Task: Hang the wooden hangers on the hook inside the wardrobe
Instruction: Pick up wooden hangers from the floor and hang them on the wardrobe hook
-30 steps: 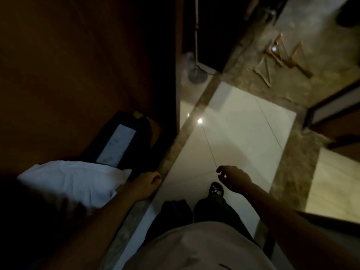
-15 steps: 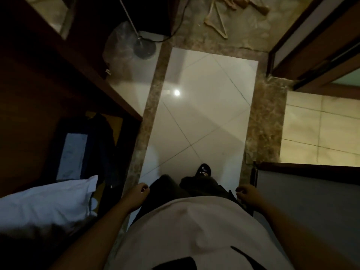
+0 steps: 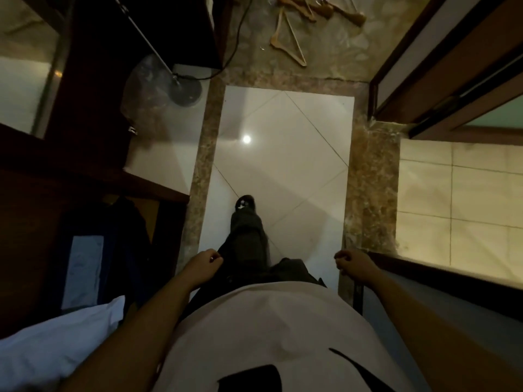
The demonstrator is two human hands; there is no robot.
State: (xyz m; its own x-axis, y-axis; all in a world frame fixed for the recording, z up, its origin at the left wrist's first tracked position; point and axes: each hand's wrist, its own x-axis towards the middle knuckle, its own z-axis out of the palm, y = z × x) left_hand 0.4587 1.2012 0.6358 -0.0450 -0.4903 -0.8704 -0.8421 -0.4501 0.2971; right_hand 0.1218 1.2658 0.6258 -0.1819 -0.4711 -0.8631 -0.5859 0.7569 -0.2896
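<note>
Several wooden hangers lie on the brown stone floor far ahead, at the top of the view: one hanger (image 3: pixel 288 38) apart from a loose pile (image 3: pixel 325 8) partly cut off by the frame. My left hand (image 3: pixel 204 264) and my right hand (image 3: pixel 353 264) hang at my sides with fingers curled and nothing in them, well short of the hangers. The open wardrobe (image 3: pixel 93 210) is at my left, dark inside; its hook is not visible.
A floor fan (image 3: pixel 185 90) with its cable stands ahead on the left. A white pillow (image 3: pixel 56 340) and dark clothing (image 3: pixel 124 250) lie in the wardrobe. A wooden door frame (image 3: pixel 441 69) and a tiled room are on the right. One shoe (image 3: pixel 244 203) is forward on white tiles.
The view has turned from the wardrobe toward the corridor and moved forward; the hangers are nearer. Both hands have dropped to my sides and stay without anything in them.
</note>
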